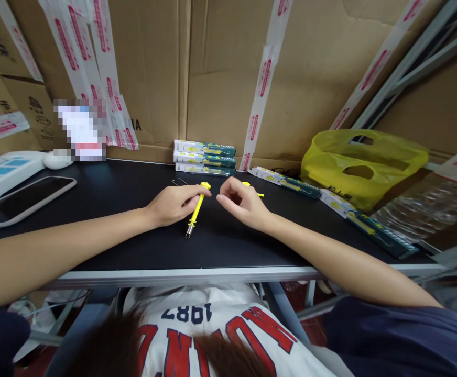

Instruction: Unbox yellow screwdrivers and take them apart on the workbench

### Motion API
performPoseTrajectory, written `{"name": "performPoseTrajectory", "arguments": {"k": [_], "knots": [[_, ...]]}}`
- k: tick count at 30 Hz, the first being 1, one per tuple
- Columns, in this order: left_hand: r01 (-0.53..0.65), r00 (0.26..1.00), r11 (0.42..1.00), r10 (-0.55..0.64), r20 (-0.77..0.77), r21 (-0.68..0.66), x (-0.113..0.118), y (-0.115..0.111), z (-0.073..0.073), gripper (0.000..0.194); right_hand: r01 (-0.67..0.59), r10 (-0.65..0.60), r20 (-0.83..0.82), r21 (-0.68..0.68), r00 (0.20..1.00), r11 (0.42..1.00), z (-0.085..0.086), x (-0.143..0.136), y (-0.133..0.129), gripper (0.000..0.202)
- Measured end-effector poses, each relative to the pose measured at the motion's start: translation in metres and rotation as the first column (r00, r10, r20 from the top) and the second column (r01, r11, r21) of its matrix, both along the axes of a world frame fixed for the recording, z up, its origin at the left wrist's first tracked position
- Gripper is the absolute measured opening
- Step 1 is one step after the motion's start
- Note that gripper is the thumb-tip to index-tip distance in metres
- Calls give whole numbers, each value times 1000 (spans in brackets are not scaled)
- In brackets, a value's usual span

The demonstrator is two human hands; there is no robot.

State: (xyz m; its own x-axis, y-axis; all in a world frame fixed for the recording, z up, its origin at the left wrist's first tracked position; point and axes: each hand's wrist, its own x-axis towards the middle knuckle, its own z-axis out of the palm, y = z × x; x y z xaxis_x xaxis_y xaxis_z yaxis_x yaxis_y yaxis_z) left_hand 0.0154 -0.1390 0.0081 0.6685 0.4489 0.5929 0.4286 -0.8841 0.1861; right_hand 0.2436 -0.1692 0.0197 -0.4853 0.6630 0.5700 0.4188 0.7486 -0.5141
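At the black bench (228, 252), the left hand (174, 203) closes its fingers on the yellow tool (198, 208) near its knobbed end — a light, steady grip should prevent twisting. Beside it, the right hand (249, 204) curls loosely; whether it holds anything, I cannot tell.

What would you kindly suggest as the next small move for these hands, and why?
Perhaps bring the right hand to the far end of the yellow metal-tipped tool: only the left hand holds it, while the right hand is curled close beside that end, apart from it.
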Motion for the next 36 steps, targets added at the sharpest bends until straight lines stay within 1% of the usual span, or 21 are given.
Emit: {"name": "performPoseTrajectory", "arguments": {"k": [2, 4, 6, 7, 10, 13, 16, 18, 21, 23, 27, 30, 33, 36], "knots": [[59, 998, 996, -59, 6, -64, 0, -1, 0, 30, 30, -32, -39, -32, 999, 999, -2, 2, 7, 19], [119, 993, 985, -115, 37, -123, 0, -1, -1, 28, 12, -13, -20, -52, 1000, 999, -5, 3, 13, 26], [168, 985, 971, -159, 65, -172, 1, -2, -2, 25, -7, 8, 10, -42, 1000, 999, -8, 3, 17, 33], [186, 982, 963, -175, 72, -195, 1, -2, -2, 23, -15, 15, 25, -30, 1000, 999, -9, 3, 18, 32], [213, 977, 946, -198, 84, -245, 2, -2, -2, 15, -27, 27, 66, -4, 997, 1000, -10, 0, 16, 18], [185, 981, 954, -165, 103, -237, 3, -2, -2, 9, -14, 12, 87, 16, 996, 1000, -8, -1, 14, 19], [119, 988, 976, -97, 123, -183, 3, -1, -3, 12, -5, 4, 79, 24, 997, 1000, -6, 0, 14, 21], [50, 992, 987, -31, 126, -154, 2, 0, -3, 17, 8, -11, 73, 35, 997, 999, -5, 1, 15, 23], [-77, 992, 989, 89, 87, -126, 2, -1, -2, 29, 30, -33, 83, 40, 996, 999, -4, 2, 15, 23], [-122, 990, 988, 128, 60, -94, 2, -1, -1, 34, 20, -23, 103, 26, 994, 999, -5, 1, 13, 24], [-78, 994, 996, 81, 71, -46, 3, 0, -1, 25, -45, 45, 140, 2, 989, 999, -7, -1, 9, 23], [-83, 994, 996, 84, 76, -13, 4, 2, -1, 21, -110, 108, 154, 9, 982, 994, -8, -2, 8, 22], [-93, 995, 996, 93, 27, 8, 4, 1, -1, 19, -172, 160, 182, 50, 970, 984, -9, -2, 8, 19], [-111, 993, 994, 111, -48, 8, 4, -2, 0, 21, -200, 181, 198, 82, 963, 976, -10, -2, 9, 18]]}}
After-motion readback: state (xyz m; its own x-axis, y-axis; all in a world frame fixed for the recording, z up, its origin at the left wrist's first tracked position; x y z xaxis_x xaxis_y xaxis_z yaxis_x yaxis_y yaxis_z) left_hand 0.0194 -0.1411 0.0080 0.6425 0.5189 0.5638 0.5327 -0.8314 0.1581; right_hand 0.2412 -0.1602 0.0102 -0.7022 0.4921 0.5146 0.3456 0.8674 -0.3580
